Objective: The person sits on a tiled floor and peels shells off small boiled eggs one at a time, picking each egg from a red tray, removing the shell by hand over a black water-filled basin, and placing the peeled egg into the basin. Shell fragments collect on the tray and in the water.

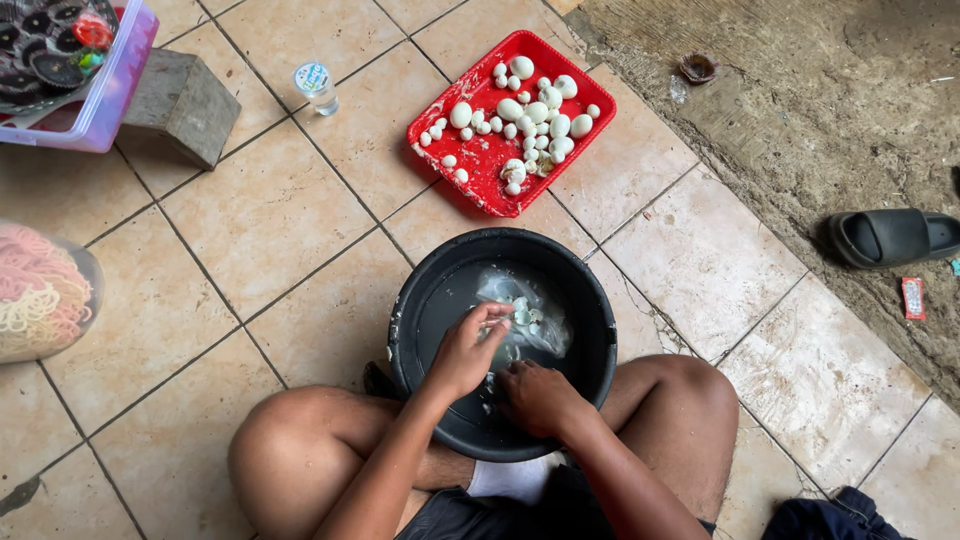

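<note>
A black round basin (420, 300) stands on the tiled floor between my knees, with water, a clear plastic bag (540, 330) and small white pieces in it. My left hand (465, 350) is over the basin with its fingertips pinched on a small white egg. My right hand (538, 398) rests low inside the basin, fingers curled; what it holds is hidden. Beyond the basin lies a red tray (485, 160) with several peeled white eggs of two sizes.
A small sealed water cup (316, 86) stands left of the tray. A wooden block (180, 100) and a lilac tub (115, 95) of dark cups sit far left. Pink and yellow noodles (40, 290) lie at the left edge. A black sandal (890, 236) rests on dirt at right.
</note>
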